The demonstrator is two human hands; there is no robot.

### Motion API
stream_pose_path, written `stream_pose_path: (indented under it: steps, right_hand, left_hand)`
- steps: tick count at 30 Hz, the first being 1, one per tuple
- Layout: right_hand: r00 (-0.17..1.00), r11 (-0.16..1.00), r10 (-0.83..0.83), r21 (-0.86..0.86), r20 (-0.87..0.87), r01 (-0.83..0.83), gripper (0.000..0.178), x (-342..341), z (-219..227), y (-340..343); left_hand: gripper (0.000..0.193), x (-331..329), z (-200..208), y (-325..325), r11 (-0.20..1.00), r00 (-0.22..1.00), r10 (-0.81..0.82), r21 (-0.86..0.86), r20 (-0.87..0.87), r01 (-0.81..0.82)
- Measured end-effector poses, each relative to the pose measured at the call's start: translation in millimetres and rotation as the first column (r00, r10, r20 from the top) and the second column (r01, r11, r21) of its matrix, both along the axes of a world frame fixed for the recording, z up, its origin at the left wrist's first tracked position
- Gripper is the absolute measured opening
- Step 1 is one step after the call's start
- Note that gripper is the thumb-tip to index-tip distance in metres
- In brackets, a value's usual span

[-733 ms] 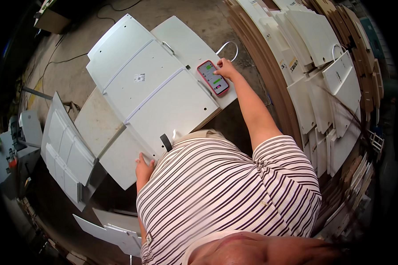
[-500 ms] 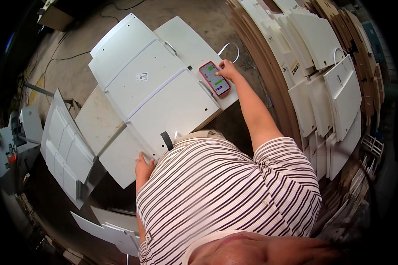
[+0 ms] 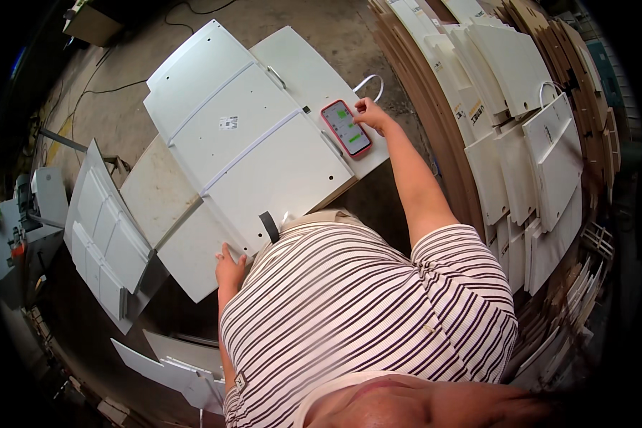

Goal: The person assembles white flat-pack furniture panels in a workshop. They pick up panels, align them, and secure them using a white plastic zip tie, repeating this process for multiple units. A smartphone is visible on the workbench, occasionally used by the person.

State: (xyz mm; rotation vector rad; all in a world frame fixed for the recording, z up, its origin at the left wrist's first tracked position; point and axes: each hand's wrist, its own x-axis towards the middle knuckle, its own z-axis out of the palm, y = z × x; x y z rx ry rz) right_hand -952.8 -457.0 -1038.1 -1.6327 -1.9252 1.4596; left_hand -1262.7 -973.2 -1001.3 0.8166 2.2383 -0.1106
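A phone in a red case (image 3: 346, 128) lies face up on a white panel (image 3: 292, 53), its screen lit with green and white message bubbles. My right hand (image 3: 373, 117) is over the phone's right edge, thumb and index finger apart and bent toward the screen; it grips nothing. Lower left, my left hand (image 3: 230, 271) rests open, fingers spread, by the near edge of the white boards. Between my hands lies a large white board (image 3: 264, 157) with two pale strips across it, small holes, a label and metal handles. A dark strap (image 3: 268, 227) sits close to my waist.
Stacks of white and brown panels (image 3: 506, 143) stand along the right. More white panels (image 3: 103, 239) lean at the left, with others (image 3: 175, 374) below. Grey machinery (image 3: 39, 207) is at the far left. Cables (image 3: 114, 92) run across the floor. A white loop (image 3: 373, 84) is beyond the phone.
The messages on the phone's screen have shifted. My right thumb has drawn back from over the screen toward the phone's right edge. My left hand stays in place.
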Motion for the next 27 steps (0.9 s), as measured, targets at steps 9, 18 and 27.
stream_pose_path:
  steps: [9,18,27]
  right_hand:
    - [0.991,0.977,-0.06,0.208,0.118,0.034,0.046,-13.8,12.4,-17.5]
    - [0.988,0.985,-0.014,0.174,0.156,-0.014,0.045,-13.7,7.2,-14.0]
    - [0.988,0.991,-0.029,0.135,0.15,0.009,0.046,-19.5,21.5,-19.6]
  left_hand:
    - [0.082,-3.5,-16.8,-10.4,0.999,0.999,-0.002,0.049,-0.034,0.003]
    - [0.08,-5.5,-24.1,-10.9,0.999,0.998,0.035,0.026,-0.047,-0.034]
    - [0.06,-5.9,-86.3,-32.9,0.891,0.959,0.273,0.356,0.078,-0.282]
